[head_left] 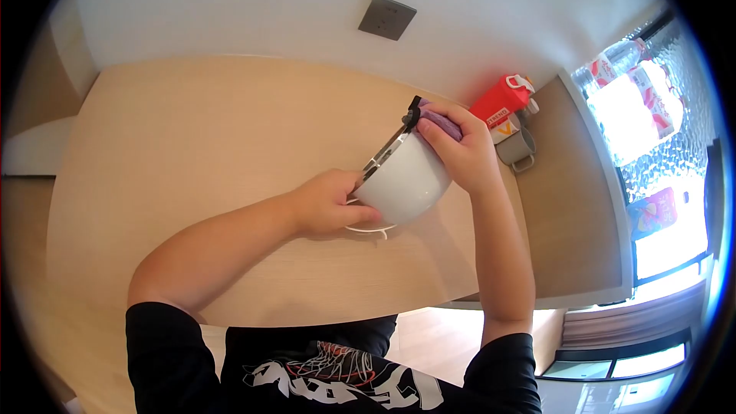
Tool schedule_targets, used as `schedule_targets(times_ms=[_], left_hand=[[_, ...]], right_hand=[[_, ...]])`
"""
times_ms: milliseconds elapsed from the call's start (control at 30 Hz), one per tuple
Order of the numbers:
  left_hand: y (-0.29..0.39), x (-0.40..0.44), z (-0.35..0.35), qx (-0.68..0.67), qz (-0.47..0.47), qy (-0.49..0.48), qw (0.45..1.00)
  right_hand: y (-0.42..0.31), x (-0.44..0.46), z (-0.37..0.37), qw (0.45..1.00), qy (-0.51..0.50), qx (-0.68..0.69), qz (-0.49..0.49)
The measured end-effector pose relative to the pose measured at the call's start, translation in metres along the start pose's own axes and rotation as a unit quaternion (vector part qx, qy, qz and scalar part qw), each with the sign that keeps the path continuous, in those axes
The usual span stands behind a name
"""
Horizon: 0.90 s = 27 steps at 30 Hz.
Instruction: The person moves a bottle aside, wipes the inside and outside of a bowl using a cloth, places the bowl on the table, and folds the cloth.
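A white, rounded, pot-like appliance is tilted on its side over the wooden table, with a silver rim strip and a black fitting at its upper end. My left hand grips its lower end, thumb against the white wall and fingers partly hidden at the rim. In my right hand is a folded purple cloth, pressed to the body's upper side near the black fitting. Below the appliance, a thin white curved piece shows; I cannot tell whether it belongs to it.
Beyond my right hand stand a red bottle with a white loop, a small white and orange box and a grey mug. The light wooden table meets a wall with a dark socket. Plastic-wrapped bottles sit by the window.
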<state>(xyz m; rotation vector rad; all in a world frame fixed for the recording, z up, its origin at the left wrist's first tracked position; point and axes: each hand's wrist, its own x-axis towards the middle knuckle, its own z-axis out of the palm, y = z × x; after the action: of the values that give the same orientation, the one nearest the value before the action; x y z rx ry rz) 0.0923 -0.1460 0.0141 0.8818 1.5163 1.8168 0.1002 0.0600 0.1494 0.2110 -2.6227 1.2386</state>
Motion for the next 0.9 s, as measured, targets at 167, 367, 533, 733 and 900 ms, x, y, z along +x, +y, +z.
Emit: schedule_targets(times_ms=[167, 367, 533, 733, 900], left_hand=[[0.004, 0.003, 0.007, -0.03, 0.085, 0.027, 0.996], [0.008, 0.006, 0.007, -0.062, 0.105, 0.032, 0.992], [0.015, 0.0, 0.003, -0.057, 0.04, 0.007, 0.998], [0.008, 0.008, -0.002, -0.085, 0.083, 0.053, 0.991], [0.018, 0.01, 0.001, -0.144, 0.078, 0.092, 0.982]], right_hand=[[-0.005, -0.04, 0.028, 0.886, 0.015, -0.281, -0.368], [-0.01, -0.042, 0.031, 0.921, 0.037, -0.244, -0.3], [0.01, 0.002, 0.001, 0.998, 0.062, 0.004, 0.024], [0.003, -0.018, 0.014, 0.902, -0.017, -0.196, -0.385], [-0.008, -0.037, 0.027, 0.897, -0.027, -0.224, -0.379]])
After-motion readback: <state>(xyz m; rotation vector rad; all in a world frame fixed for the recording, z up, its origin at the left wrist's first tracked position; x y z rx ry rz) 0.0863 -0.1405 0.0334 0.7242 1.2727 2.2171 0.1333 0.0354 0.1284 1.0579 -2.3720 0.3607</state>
